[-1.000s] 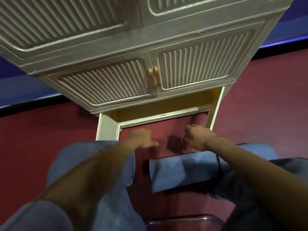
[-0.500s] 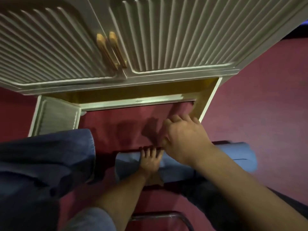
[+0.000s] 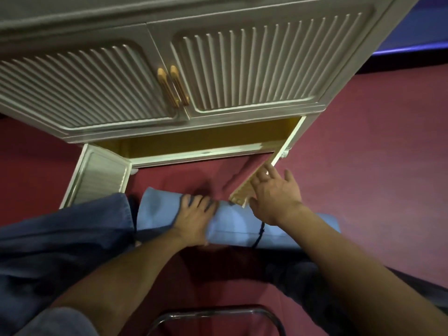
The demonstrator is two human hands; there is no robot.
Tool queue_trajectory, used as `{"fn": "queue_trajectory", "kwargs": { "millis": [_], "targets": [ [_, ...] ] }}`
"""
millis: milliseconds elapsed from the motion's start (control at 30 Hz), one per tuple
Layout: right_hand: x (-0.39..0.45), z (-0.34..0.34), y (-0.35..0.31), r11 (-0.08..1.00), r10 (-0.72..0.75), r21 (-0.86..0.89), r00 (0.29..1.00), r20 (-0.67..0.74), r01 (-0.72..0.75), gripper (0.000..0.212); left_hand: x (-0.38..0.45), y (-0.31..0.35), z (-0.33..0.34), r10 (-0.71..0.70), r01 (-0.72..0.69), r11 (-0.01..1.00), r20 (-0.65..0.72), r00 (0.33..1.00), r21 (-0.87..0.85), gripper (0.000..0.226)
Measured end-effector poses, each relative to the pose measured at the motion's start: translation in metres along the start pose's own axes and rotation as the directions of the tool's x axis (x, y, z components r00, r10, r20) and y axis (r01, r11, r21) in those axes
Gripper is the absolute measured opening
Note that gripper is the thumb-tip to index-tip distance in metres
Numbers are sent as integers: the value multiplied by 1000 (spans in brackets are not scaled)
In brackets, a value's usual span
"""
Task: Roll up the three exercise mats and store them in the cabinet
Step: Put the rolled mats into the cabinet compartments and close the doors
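Mat count first: one rolled blue mat point(image 3: 232, 224) shows, lying on the red floor point(image 3: 363, 190) right in front of the cabinet point(image 3: 218, 69). A thin dark cord point(image 3: 259, 235) goes round the mat near its right part.

Two hands show. The left hand point(image 3: 194, 219) lies on top of the roll near its middle, with its fingers point(image 3: 203, 202) bent over the far side and gripping it. The right hand point(image 3: 276, 195) is spread wide with straight fingers, and it touches the edge of the right bottom door point(image 3: 266, 175), holding nothing.

The cabinet has two shut ribbed doors in the middle, and two yellow handles point(image 3: 173, 86) sit side by side where those doors meet. Below them two small bottom doors stand open, the left bottom door point(image 3: 97, 173) swung out to the left and the right one swung out to the right. Between them is the low yellow space point(image 3: 198, 139) inside the cabinet.

A patch of red floor lies bare between the mat and that low space. The right door's near corner is just beside the mat's far edge. One blue trouser leg point(image 3: 60, 238) covers the mat's left end. A shiny metal bar point(image 3: 213, 314) curves at the bottom of the view.
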State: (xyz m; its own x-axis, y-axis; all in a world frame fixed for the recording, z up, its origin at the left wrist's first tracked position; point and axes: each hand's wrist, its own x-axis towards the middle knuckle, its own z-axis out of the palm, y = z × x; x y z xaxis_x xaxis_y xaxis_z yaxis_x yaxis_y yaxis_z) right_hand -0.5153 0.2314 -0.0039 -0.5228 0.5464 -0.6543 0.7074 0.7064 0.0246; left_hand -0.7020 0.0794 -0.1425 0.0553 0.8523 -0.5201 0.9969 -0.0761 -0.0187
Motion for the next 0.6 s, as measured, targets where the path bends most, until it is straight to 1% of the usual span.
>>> {"fn": "queue_trajectory", "kwargs": {
  "millis": [67, 200, 333, 467, 600],
  "targets": [
    [0, 1, 0, 1000, -4, -12, 1000, -22, 4, 61, -10, -13, -14, -6, 6, 1000, -7, 1000, 23, 108],
    [1, -5, -6, 1000, 24, -3, 999, -46, -24, 58, -40, -30, -22, -45, 42, 998, 60, 997, 45, 120],
    [5, -9, -6, 998, 67, -2, 996, -54, -67, 55, -83, -25, -9, -83, 90, 994, 116, 990, -58, 125],
    [-2, -9, 5, 993, 113, -24, 994, -5, -113, 49, -117, -22, 5, -104, 116, 988, 122, 987, -103, 127],
    [-14, 7, 26, 972, 235, -37, 967, 95, -233, 49, -120, -26, 3, -82, 88, 993, 78, 994, -79, 126]
  ]
}}
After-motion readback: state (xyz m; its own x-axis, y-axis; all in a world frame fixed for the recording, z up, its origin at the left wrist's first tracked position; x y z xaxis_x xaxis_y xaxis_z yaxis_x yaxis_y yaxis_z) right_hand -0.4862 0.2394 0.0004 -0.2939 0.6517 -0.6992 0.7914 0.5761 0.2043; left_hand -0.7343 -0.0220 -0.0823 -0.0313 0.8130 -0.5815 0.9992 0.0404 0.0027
